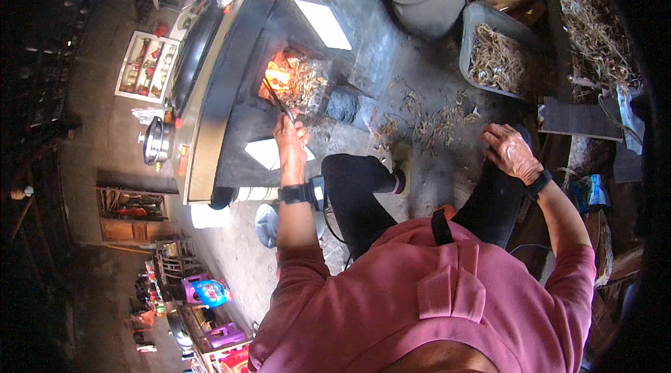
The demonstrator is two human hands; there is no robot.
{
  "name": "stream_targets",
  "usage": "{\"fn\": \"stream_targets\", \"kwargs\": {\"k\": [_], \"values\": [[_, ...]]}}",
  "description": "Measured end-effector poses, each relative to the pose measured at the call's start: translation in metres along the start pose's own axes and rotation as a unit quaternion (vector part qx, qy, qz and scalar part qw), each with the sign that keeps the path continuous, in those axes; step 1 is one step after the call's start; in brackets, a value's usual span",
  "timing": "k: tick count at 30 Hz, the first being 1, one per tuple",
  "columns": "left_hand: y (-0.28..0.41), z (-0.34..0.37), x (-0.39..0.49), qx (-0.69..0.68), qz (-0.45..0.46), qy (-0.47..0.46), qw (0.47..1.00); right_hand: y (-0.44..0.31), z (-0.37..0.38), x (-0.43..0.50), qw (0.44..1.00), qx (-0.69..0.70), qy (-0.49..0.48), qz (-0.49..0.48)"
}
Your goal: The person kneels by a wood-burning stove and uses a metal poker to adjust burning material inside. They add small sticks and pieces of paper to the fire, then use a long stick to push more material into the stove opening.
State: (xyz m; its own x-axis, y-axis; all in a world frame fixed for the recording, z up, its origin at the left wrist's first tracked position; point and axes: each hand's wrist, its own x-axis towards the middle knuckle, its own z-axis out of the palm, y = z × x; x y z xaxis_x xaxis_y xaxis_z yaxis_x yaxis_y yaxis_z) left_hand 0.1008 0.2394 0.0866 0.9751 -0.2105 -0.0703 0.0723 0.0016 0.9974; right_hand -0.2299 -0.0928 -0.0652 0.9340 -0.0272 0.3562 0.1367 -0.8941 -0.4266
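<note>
My left hand (291, 140) is closed around the handle end of dark metal fire tongs (279, 100). Their far end reaches into the mouth of a wood-fired stove (246, 64), where orange flames (277, 79) burn. Dry stalks and leaves (301, 79) lie in the opening beside the flames, partly inside it. My right hand (509, 149) rests at my right knee, fingers loosely bent, with nothing seen in it. More plant scraps (437, 116) are scattered on the floor between my feet and the stove.
A grey tub (465, 53) of dry leaves stands ahead on the right, beside a lidded dark pot (427, 6). White panels (323, 24) flank the stove mouth. A wok (196, 58) and a lidded steel pot (154, 140) sit on the stove top. Firewood (603, 247) lies at my right.
</note>
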Motion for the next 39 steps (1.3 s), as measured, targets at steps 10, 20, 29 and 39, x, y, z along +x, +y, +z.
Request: {"fn": "stream_targets", "kwargs": {"k": [10,20,29,39], "values": [[0.019,0.014,-0.088,-0.005,-0.026,0.011,1.000,0.000,0.002,0.003,0.999,0.001,-0.037,0.006],[0.090,-0.005,-0.197,-0.088,-0.065,-0.038,0.993,-0.003,0.013,0.002,1.000,-0.017,-0.025,-0.009],[0.124,-0.034,-0.281,-0.025,-0.158,-0.049,0.986,-0.001,0.023,0.012,0.999,0.005,-0.027,-0.039],[0.040,-0.019,-0.228,0.066,-0.147,-0.109,0.981,0.002,0.022,0.006,0.999,0.005,-0.003,-0.048]]}}
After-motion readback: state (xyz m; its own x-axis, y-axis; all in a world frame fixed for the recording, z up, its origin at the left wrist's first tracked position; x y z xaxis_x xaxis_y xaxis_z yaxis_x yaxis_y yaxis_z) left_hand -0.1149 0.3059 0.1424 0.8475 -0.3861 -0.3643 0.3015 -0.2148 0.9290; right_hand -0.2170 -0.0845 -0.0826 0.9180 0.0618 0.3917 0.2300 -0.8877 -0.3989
